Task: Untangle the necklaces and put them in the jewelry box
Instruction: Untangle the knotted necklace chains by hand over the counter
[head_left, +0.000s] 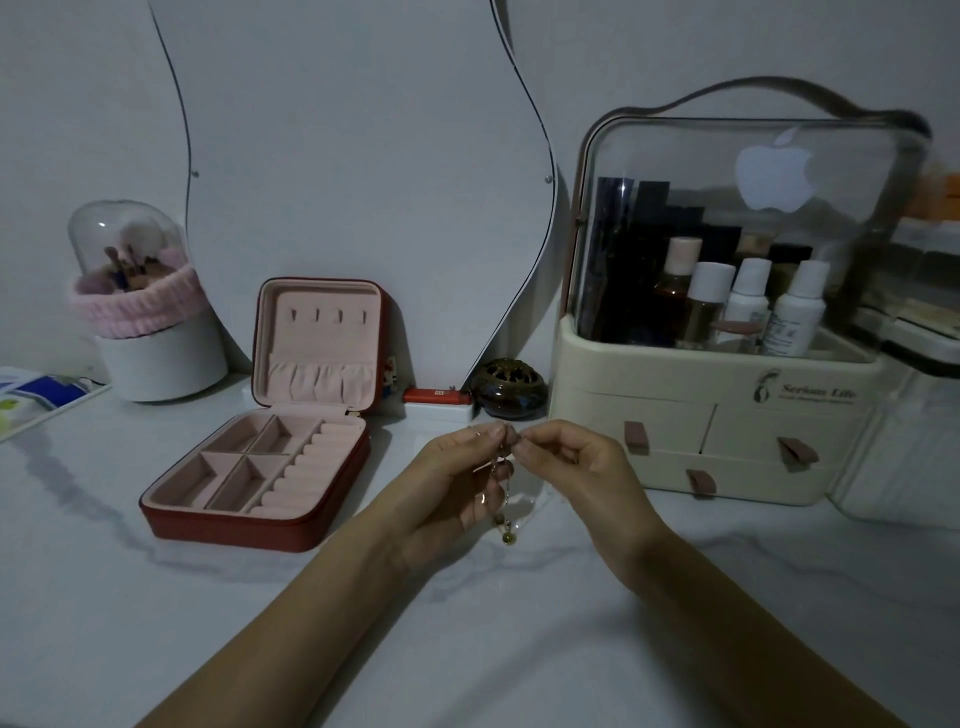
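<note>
Low in the middle of the frame, both hands raised just above the pale marbled bench (104, 597). Left hand (457, 483) with fingers curled, thumb and forefinger pinching the top of the tangled necklaces (503, 499); a ring on one finger. Right hand (571, 467) likewise pinching the chains at the same high point, fingertips of the two hands almost touching. Hanging from the pinch, between the palms: thin chains with small round beads at the bottom end, clear of the bench or barely above it, hard to tell which. Number of necklaces in the bunch not clear.

Left of the hands, near but apart: a red jewelry box (249, 525) lying open on the bench, lid upright, pink lining, square compartments and a row of ring rolls inside, nothing visible in them.

Behind, centre top: a wavy-edged mirror (337, 182) leaning against the wall. Upper left: a domed brush holder (140, 322) with a pink band round it. Right side: a cream makeup organizer (727, 415) with clear cover, bottles within, drawers with pink tabs below. Between box and organizer: a small dark round pot (511, 392) and a red lighter (436, 396).
</note>
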